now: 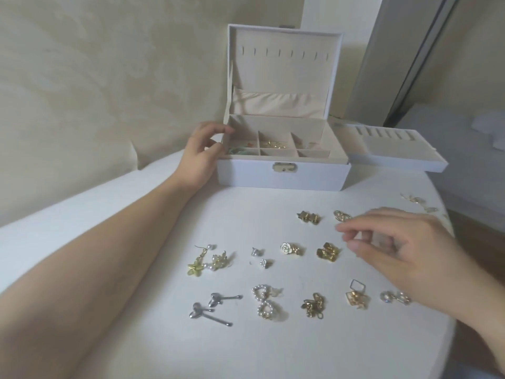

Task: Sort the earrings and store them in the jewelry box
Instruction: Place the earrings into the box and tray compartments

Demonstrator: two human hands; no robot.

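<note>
A white jewelry box (284,176) stands open at the back of the white table, with gold earrings (273,144) in its middle rear compartment and green pieces in the left one. My left hand (203,151) grips the box's left wall. Several earring pairs lie in rows: yellow flower drops (207,259), a white rose pair (291,248), gold chunky ones (328,251), pearl loops (265,303), silver studs (213,307). My right hand (404,250) hovers over the right side, fingers loosely curled, blurred, holding nothing that I can see.
The box's removed tray (393,149) sits to its right. A few more earrings (418,203) lie near the table's right edge. A wall is close on the left and behind; a tall grey cabinet (396,58) stands at the back right.
</note>
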